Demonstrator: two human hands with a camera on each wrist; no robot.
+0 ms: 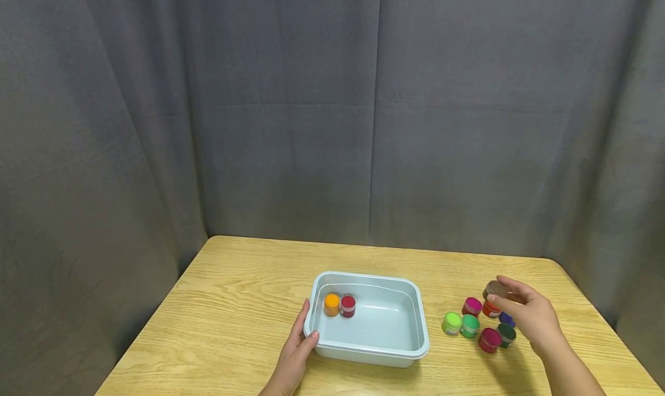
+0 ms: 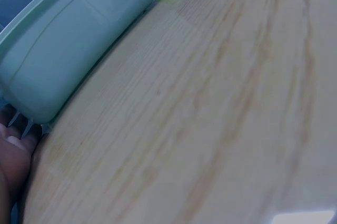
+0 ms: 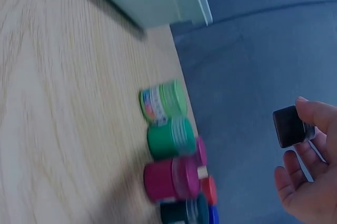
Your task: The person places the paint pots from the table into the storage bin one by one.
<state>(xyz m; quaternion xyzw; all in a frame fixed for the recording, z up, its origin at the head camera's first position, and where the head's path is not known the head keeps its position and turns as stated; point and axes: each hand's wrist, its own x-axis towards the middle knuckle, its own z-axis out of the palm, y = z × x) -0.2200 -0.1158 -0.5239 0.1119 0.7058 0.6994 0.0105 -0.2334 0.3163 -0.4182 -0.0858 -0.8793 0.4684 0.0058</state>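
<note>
My left hand point(image 1: 293, 355) holds the left front corner of a pale blue plastic tub point(image 1: 363, 354), its thumb at the rim and its fingers along the outer side. Inside the tub an orange paint jar point(image 1: 332, 305) and a dark red paint jar point(image 1: 348, 306) stand side by side. My right hand point(image 1: 531, 315) pinches a small black paint jar point(image 3: 289, 127) between thumb and fingers, raised above the table. Below it stands a group of jars, among them a light green jar point(image 1: 452, 324), a green jar point(image 1: 470, 326) and a magenta jar point(image 1: 490, 340).
In the same group are a pink-lidded jar point(image 1: 472, 306), a red jar point(image 1: 491, 309), a dark green jar point(image 1: 506, 335) and a partly hidden blue jar point(image 1: 506, 319). The wooden table point(image 1: 228, 303) ends at grey curtains point(image 1: 291, 153) behind and at both sides.
</note>
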